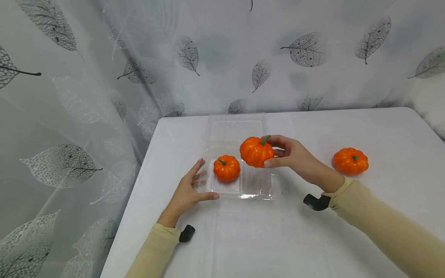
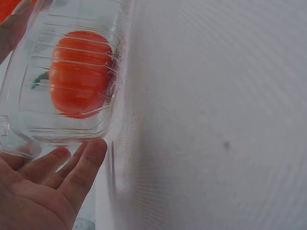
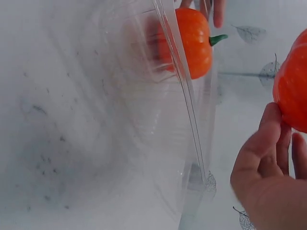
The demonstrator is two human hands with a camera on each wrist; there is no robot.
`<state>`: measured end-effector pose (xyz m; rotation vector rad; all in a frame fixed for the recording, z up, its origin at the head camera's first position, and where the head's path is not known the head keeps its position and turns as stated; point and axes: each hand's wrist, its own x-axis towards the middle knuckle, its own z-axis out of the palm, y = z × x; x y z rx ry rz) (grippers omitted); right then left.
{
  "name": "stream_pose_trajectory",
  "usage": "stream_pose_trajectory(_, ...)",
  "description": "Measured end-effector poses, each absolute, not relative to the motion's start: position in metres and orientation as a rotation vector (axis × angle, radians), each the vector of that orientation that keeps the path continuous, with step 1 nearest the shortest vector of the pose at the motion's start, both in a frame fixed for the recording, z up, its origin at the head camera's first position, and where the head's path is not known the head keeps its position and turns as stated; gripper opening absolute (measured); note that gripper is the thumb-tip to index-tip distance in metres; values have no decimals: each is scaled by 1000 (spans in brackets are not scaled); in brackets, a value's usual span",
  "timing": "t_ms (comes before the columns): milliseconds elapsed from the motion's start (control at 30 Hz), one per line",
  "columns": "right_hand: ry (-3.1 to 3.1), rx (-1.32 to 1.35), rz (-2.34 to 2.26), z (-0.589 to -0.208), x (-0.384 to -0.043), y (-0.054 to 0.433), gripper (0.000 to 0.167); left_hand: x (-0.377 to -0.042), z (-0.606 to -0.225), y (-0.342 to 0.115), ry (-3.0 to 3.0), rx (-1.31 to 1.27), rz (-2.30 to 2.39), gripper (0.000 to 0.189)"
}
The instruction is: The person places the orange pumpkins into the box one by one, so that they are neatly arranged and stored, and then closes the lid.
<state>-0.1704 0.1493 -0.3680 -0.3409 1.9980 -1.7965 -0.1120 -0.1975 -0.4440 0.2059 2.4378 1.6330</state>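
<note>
A clear plastic clamshell box lies open on the table, its lid folded back to the far side. One small orange pumpkin with a green stem sits in its left half. Above the right half, my right hand holds a second orange pumpkin between thumb and fingers. My left hand is at the box's left side, fingers spread and fairly straight; in the left wrist view its fingertips are right at the box's wall.
A third orange pumpkin rests on the white table to the right, beyond my right forearm. Behind the table hangs a pale curtain printed with leaves. Dark wrist mounts stick out from both sleeves.
</note>
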Motion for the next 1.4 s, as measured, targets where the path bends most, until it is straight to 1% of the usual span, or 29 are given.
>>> stream_pose_trajectory(200,2033,-152,-1850,-373,-171,145,76,-112,-444,-197,2435,209,1628,121)
stream_pose_trajectory(367,2075,-130,-1864,-379,-169,140,80,-111,-442,-199,2445,223,1633,121)
stream_pose_trajectory(533,2162,-187,-1827,-388,-167,135,78,-111,-443,-199,2451,228,1631,121)
stream_pose_trajectory(833,2474,-430,-1657,-403,-164,130,72,-110,-442,-198,2445,208,1625,121)
stream_pose_trajectory(1267,2677,-551,-1466,-413,-159,123,78,-111,-442,-199,2470,217,1604,122)
stream_pose_trajectory(1400,2706,-570,-1434,-415,-159,122,78,-111,-443,-199,2457,218,1617,122)
